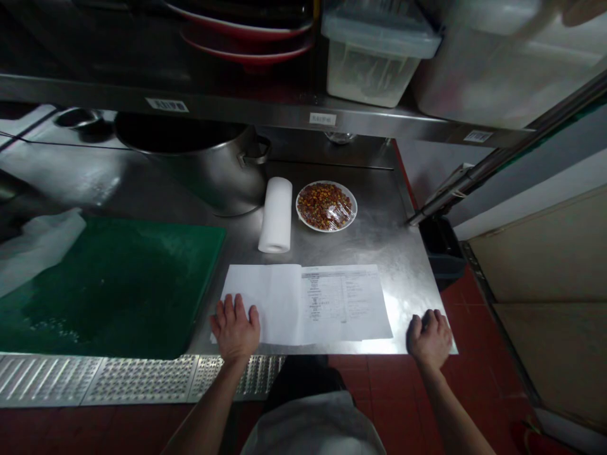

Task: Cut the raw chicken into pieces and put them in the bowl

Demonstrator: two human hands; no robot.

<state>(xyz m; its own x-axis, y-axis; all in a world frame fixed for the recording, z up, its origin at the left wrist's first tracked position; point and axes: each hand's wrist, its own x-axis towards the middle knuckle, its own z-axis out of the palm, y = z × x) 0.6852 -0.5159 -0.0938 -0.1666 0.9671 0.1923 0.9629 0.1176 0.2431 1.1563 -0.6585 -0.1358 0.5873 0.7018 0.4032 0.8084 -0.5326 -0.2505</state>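
My left hand [236, 327] lies with spread fingers on the left page of some open printed sheets [345, 303], near the front edge of the steel table. That left page looks blank, while small printed lines and a table fill the right one; the text is too small to read. At the table's right front corner rests my right hand [430, 336], thumb apart from the slightly bent fingers, holding nothing. Behind the sheets stand a roll of white paper towel [276, 215], lying on its side, and a plate of reddish-brown and yellow bits [326, 206] under clear wrap.
A wet green cutting board [142, 284] with a plastic bag [40, 246] covers the left. Behind it stands a big steel pot [222, 167]. Overhead, a steel shelf [265, 110] carries red-rimmed dishes [246, 54] and a lidded plastic tub [372, 66].
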